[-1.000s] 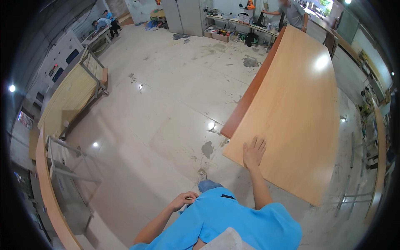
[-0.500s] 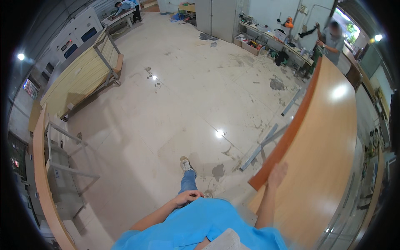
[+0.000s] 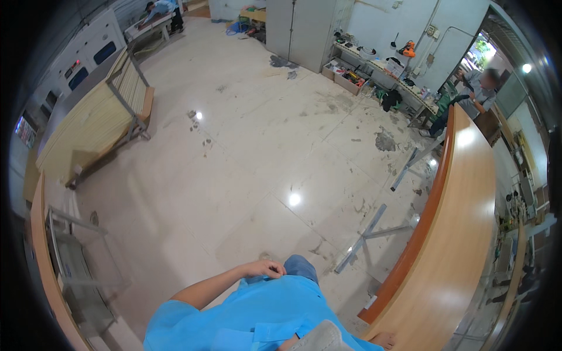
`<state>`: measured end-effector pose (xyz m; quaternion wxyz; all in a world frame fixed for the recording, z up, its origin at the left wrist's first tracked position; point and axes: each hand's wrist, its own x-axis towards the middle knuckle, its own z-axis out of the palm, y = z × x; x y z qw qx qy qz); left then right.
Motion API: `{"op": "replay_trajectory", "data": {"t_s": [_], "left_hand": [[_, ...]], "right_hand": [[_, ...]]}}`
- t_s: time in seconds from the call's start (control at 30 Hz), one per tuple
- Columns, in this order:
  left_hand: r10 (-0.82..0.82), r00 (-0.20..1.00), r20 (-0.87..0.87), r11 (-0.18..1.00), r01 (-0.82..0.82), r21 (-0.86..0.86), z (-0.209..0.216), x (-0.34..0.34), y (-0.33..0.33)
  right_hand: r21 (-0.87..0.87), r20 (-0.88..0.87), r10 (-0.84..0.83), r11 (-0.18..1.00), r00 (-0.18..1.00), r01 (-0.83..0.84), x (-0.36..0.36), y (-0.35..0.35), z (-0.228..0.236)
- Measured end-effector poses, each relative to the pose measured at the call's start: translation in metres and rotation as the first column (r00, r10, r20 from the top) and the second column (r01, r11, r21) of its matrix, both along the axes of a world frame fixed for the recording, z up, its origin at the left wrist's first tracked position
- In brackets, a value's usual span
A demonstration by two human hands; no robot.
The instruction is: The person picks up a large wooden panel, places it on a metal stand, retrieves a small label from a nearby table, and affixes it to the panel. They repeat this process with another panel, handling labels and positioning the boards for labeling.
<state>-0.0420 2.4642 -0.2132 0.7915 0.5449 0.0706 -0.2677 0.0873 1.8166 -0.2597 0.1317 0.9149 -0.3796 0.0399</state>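
Observation:
My left hand (image 3: 266,269) is at my waist in front of my blue shirt, its fingers curled together. Whatever they may hold is too small to make out. At the lower right, my right hand (image 3: 383,340) lies flat against the near end of a long wood-coloured board (image 3: 448,234), partly cut off by the lower edge. The board has a darker orange-brown edge strip (image 3: 404,260) and stretches away from me along my right side. Grey metal legs (image 3: 364,237) show on the floor beside it.
A stack of pale panels (image 3: 96,120) stands on a wheeled rack at the left. A second board (image 3: 47,263) and a metal frame are at the near left. A low bench with tools (image 3: 380,67) lines the far wall. A person (image 3: 480,90) stands beyond my board; another is far left.
I have stepped forward along the board, so my right hand now sits lower in view, at the board's near end. The left hand stays at my waist. The far person bends lower.

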Motion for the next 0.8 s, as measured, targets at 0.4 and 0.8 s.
{"op": "replay_trajectory", "data": {"t_s": [0.4, 0.8], "left_hand": [[-0.162, 0.987, 0.000, 0.987, 0.162, -0.008, -0.004, 0.148, 0.175], [0.030, 0.984, 0.176, 0.995, -0.047, 0.090, 0.016, 0.235, 0.307]], "right_hand": [[0.041, 0.078, 0.039, 0.998, 0.996, -0.043, 0.190, 0.184, -0.002], [0.880, 0.449, 0.417, -0.358, 0.790, -0.312, 0.450, 0.758, -0.057]]}}
